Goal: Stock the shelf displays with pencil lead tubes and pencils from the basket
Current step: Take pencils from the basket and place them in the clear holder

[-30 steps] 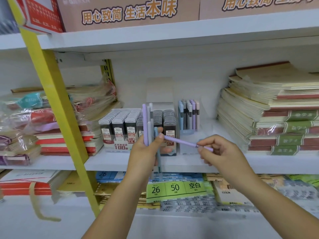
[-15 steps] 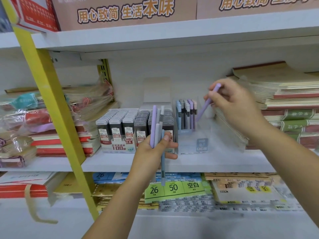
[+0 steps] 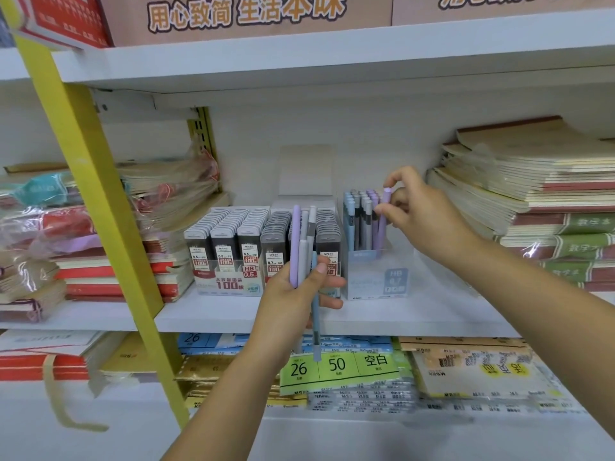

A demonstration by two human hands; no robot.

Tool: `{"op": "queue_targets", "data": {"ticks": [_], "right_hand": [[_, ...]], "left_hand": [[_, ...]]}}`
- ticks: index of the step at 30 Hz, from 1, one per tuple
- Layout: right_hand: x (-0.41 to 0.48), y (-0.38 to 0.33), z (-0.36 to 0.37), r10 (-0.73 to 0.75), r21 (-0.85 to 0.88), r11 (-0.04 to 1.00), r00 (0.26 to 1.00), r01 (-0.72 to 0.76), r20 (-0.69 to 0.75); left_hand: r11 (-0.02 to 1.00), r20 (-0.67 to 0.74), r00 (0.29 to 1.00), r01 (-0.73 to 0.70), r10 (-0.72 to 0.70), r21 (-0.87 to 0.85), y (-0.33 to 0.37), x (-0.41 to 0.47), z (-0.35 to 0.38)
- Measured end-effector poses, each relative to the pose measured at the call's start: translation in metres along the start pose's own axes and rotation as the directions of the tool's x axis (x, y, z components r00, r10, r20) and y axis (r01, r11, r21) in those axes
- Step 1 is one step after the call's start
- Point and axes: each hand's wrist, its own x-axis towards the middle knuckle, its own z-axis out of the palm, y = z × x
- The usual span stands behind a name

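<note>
My left hand [image 3: 296,291] grips a bunch of several pencils [image 3: 304,247], purple, grey and blue, upright in front of the lead tube display [image 3: 233,247]. My right hand [image 3: 419,211] pinches the top of a purple pencil [image 3: 383,214] that stands nearly upright at the right side of the clear pencil holder [image 3: 376,274]. Blue, grey and purple pencils [image 3: 361,217] fill the holder's back part. Rows of dark lead tubes sit in the display to the left of the holder. No basket is in view.
Notebook stacks [image 3: 539,201] rise at the right of the white shelf [image 3: 213,314]; wrapped notebooks [image 3: 66,234] lie at the left. A yellow slanted post [image 3: 100,207] crosses the left side. Paper packs [image 3: 339,371] lie on the lower shelf.
My right hand carried the purple pencil from the bunch up to the right, then lowered it upright into the holder. My left hand has stayed in place with the remaining pencils.
</note>
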Motion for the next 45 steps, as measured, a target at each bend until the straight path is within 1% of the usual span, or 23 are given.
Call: {"op": "queue_targets", "data": {"ticks": [3, 6, 8, 10, 12, 14, 15, 16, 17, 19, 20, 21, 22, 23, 24, 25, 30, 35, 38, 39, 41, 43, 45], "right_hand": [[0.001, 0.002, 0.003, -0.042, -0.039, 0.998, 0.998, 0.040, -0.051], [0.001, 0.006, 0.006, -0.109, -0.231, 0.969, 0.990, 0.085, -0.094], [0.001, 0.006, 0.008, -0.056, -0.286, 0.958, 0.994, 0.027, -0.096], [0.000, 0.004, 0.008, -0.002, -0.289, 0.957, 0.997, -0.022, -0.082], [-0.007, -0.001, 0.006, 0.008, -0.268, 0.963, 0.996, -0.031, -0.088], [-0.026, -0.012, 0.006, -0.003, -0.178, 0.984, 0.988, -0.025, -0.154], [-0.040, -0.019, 0.007, -0.009, -0.098, 0.995, 0.982, -0.009, -0.187], [-0.055, -0.026, 0.010, -0.007, -0.003, 1.000, 0.982, 0.007, -0.188], [-0.071, -0.033, 0.015, 0.010, 0.091, 0.996, 0.990, 0.003, -0.142], [-0.098, -0.044, 0.026, 0.095, 0.223, 0.968, 0.992, -0.111, 0.082], [-0.108, -0.047, 0.032, 0.150, 0.268, 0.940, 0.963, -0.210, 0.226], [-0.117, -0.049, 0.038, 0.200, 0.325, 0.890, 0.915, -0.319, 0.351], [-0.123, -0.049, 0.043, 0.235, 0.408, 0.811, 0.872, -0.419, 0.430], [-0.128, -0.049, 0.047, 0.264, 0.501, 0.715, 0.851, -0.488, 0.453], [-0.131, -0.048, 0.048, 0.297, 0.572, 0.642, 0.854, -0.510, 0.428], [-0.131, -0.047, 0.046, 0.335, 0.617, 0.605, 0.863, -0.504, 0.377], [-0.121, -0.041, 0.027, 0.446, 0.734, 0.536, 0.878, -0.416, 0.172], [-0.105, -0.046, 0.012, 0.418, 0.840, 0.460, 0.905, -0.288, 0.082], [-0.088, -0.051, -0.004, 0.347, 0.780, 0.577, 0.937, -0.240, 0.032], [-0.080, -0.052, -0.011, 0.340, 0.765, 0.609, 0.940, -0.211, -0.011], [-0.064, -0.055, -0.026, 0.316, 0.721, 0.685, 0.934, -0.102, -0.167], [-0.048, -0.056, -0.038, 0.193, 0.574, 0.819, 0.927, 0.027, -0.320], [-0.034, -0.054, -0.039, 0.058, 0.363, 0.929, 0.945, 0.067, -0.322]], "left_hand": [[1.000, -0.002, 1.000, -0.016, 0.016, -0.003, -0.001, 0.000, -0.001], [1.000, -0.014, 1.000, -0.019, 0.019, -0.004, 0.000, 0.002, -0.002], [1.000, -0.019, 1.000, -0.007, 0.007, -0.003, 0.001, 0.002, -0.003], [0.999, -0.022, 1.000, 0.006, -0.007, -0.034, 0.001, 0.001, -0.003], [0.996, -0.042, 0.999, 0.021, -0.025, -0.091, 0.001, 0.000, -0.003], [0.991, -0.050, 0.998, 0.025, -0.032, -0.134, 0.001, -0.001, -0.004], [0.990, -0.045, 0.999, 0.022, -0.029, -0.142, 0.000, -0.001, -0.005], [0.990, -0.037, 0.999, 0.021, -0.026, -0.143, 0.000, -0.002, -0.005], [0.990, -0.030, 0.999, 0.020, -0.025, -0.140, -0.001, -0.002, -0.005], [0.991, -0.027, 1.000, 0.009, -0.012, -0.135, -0.002, -0.004, -0.003], [0.991, -0.028, 1.000, -0.003, -0.001, -0.132, -0.002, -0.004, -0.002], [0.991, -0.032, 0.999, -0.014, 0.010, -0.129, -0.002, -0.006, -0.001], [0.991, -0.042, 0.999, -0.024, 0.018, -0.132, -0.002, -0.007, 0.000], [0.990, -0.053, 0.998, -0.031, 0.024, -0.138, -0.001, -0.008, 0.001], [0.989, -0.063, 0.998, -0.033, 0.024, -0.144, 0.000, -0.010, 0.001], [0.989, -0.071, 0.997, -0.030, 0.019, -0.147, 0.000, -0.011, 0.001], [0.994, -0.090, 0.995, -0.039, 0.030, -0.099, 0.000, -0.015, 0.000], [0.998, -0.025, 1.000, -0.018, 0.017, -0.059, -0.001, -0.013, 0.004], [0.998, 0.005, 0.999, -0.044, 0.044, -0.038, -0.003, -0.012, 0.007], [0.998, 0.008, 0.998, -0.056, 0.056, -0.028, -0.003, -0.011, 0.006], [0.997, 0.006, 0.997, -0.072, 0.072, -0.003, -0.005, -0.010, 0.005], [0.997, -0.005, 0.997, -0.071, 0.071, -0.014, -0.006, -0.008, 0.002], [0.998, -0.027, 0.999, -0.045, 0.044, -0.045, -0.007, -0.006, -0.001]]}}
